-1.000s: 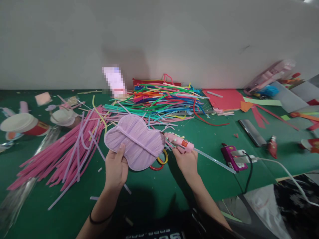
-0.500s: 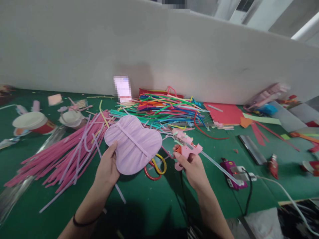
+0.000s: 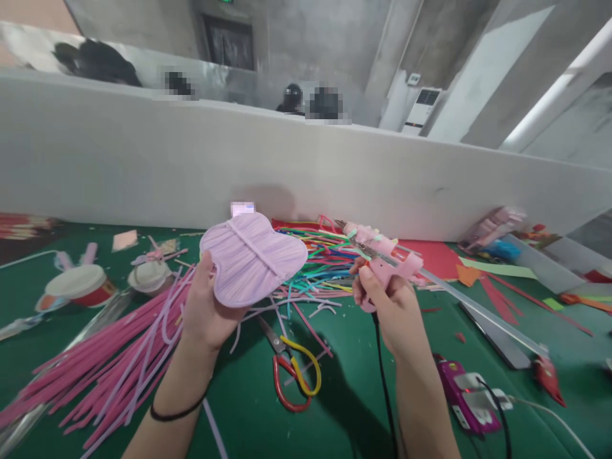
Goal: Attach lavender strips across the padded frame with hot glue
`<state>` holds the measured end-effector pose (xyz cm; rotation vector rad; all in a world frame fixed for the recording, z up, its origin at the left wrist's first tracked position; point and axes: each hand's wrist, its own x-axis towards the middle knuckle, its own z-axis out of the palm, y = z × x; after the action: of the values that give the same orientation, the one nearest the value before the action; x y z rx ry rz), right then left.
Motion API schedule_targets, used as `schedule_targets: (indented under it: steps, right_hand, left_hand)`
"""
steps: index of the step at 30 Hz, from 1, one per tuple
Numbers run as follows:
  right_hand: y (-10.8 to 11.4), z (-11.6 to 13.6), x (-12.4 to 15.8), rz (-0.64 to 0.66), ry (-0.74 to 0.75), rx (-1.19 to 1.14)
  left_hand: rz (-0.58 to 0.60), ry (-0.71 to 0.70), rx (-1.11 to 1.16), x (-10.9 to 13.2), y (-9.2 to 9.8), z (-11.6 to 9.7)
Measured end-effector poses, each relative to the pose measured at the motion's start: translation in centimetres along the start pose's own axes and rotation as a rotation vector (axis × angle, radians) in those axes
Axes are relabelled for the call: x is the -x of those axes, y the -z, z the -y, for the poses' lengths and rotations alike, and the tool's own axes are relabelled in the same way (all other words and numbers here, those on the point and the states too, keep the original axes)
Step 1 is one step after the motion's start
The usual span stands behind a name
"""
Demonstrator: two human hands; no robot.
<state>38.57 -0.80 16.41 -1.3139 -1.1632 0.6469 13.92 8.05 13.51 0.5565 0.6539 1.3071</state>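
My left hand [image 3: 205, 306] grips the lower left edge of a lilac, lobed panel [image 3: 258, 261] that looks covered in pipe cleaners, with one strip lying across its face. On the right, my right hand [image 3: 382, 293] is wrapped around the handle of a pink hot glue gun [image 3: 387, 268]. Its metal nozzle points up and left, a clear glue stick [image 3: 478, 309] sticks out of its back, and a black cord hangs below. Panel and glue gun are apart, both held above the table. Scissors [image 3: 291, 370] with one red and one yellow handle lie between my forearms.
Pink pipe cleaners [image 3: 109, 350] spread over the green table [image 3: 248, 408] at left, beside paper cups [image 3: 79, 284]. Multicoloured pipe cleaners [image 3: 325, 255] pile up along the white partition [image 3: 191, 153]. A purple power strip [image 3: 466, 395] with plugs sits at right.
The view has tilted upward, showing people's heads beyond the partition. Both hands have lifted; the glue gun has moved up and right, away from the panel. The scissors are now more exposed.
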Motion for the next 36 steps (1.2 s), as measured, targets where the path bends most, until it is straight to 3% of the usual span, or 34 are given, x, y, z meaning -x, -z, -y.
schedule_targets:
  steps: [4, 9, 13, 19, 27, 32, 36]
  right_hand:
    - [-1.3, -0.3, -1.2, -0.136, -0.021, 0.034]
    - [-2.8, -0.8, -1.6, -0.163, -0.041, 0.104]
    - [-2.9, -0.3, -1.8, -0.159, -0.041, 0.127]
    - [-2.8, -0.4, -2.0, -0.157, -0.035, 0.127]
    - [-2.9, -0.5, -1.9, -0.190, -0.027, 0.117]
    - [-2.9, 0.1, -1.7, -0.143, -0.009, 0.186]
    - [-2.5, 0.4, -1.3, 0.010, -0.026, 0.219]
  left_hand:
    - [0.095, 0.002, 0.004, 0.3, -1.0, -0.8]
    - [0.051, -0.028, 0.000, 0.9, -1.1, -1.1]
    - [0.093, -0.033, -0.032, 1.4, -0.4, -1.0]
    - [-0.062, -0.102, -0.097, 1.9, 0.4, -0.4]
    - [-0.087, -0.051, -0.111, 1.5, -1.3, -0.8]
    - [-0.114, -0.093, -0.065, 1.5, -2.4, -1.0]
    - [-0.117, -0.169, 0.000, 1.5, -2.9, -1.4]
